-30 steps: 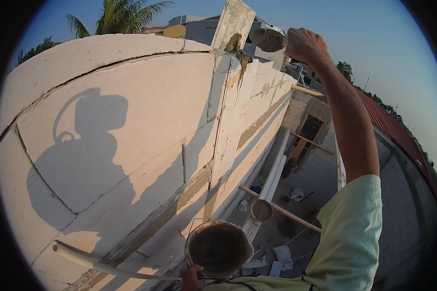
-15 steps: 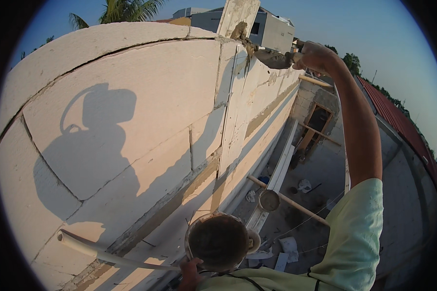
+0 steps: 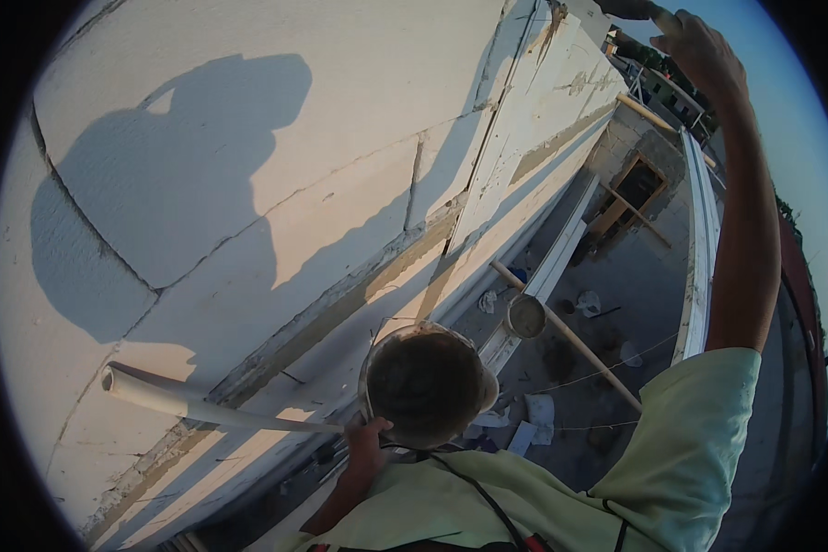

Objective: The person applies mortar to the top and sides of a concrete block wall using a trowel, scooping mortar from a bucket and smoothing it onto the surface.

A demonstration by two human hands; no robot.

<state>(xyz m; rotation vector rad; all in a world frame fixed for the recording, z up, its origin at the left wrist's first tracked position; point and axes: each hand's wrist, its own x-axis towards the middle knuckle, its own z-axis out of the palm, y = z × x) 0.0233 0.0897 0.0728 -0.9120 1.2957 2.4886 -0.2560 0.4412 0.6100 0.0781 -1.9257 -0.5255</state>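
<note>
My right hand is raised at the upper right, its fingers closed round the handle of a trowel. The trowel's dark blade is partly cut off by the top edge of the picture, to the right of the wall. Close to my body, my left hand grips the near rim of a round bucket with dark grey mortar inside. A pale upright board stands against the block wall, smeared with mortar near its top.
A pale pipe juts from the lower left towards my left arm. Below on the right, another bucket stands by long pale planks and a wooden pole. A wooden-framed opening shows in the far wall.
The view has tilted downward. My right hand and the trowel have moved right, away from the mortar at the top of the board. My left hand keeps its hold on the bucket.
</note>
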